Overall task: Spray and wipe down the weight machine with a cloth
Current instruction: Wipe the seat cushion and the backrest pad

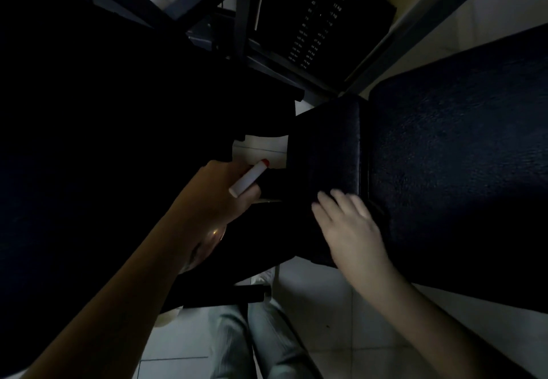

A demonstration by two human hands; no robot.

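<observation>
The weight machine shows a small black pad (326,147) at the centre and a large black pad (462,156) to its right. My left hand (222,201) grips a spray bottle (248,182); its white head with a red tip points up and right towards the small pad, and its clear body hangs below my wrist. My right hand (347,227) lies flat with fingers straight on the near edge of the small pad, blurred. A dark bulge by its fingers may be the cloth; the dim light does not let me tell.
The weight stack (314,23) with white numbers stands at the top centre inside dark frame bars (243,23). A big black shape fills the left side. Pale floor tiles (326,313) and my trouser legs (237,343) are below.
</observation>
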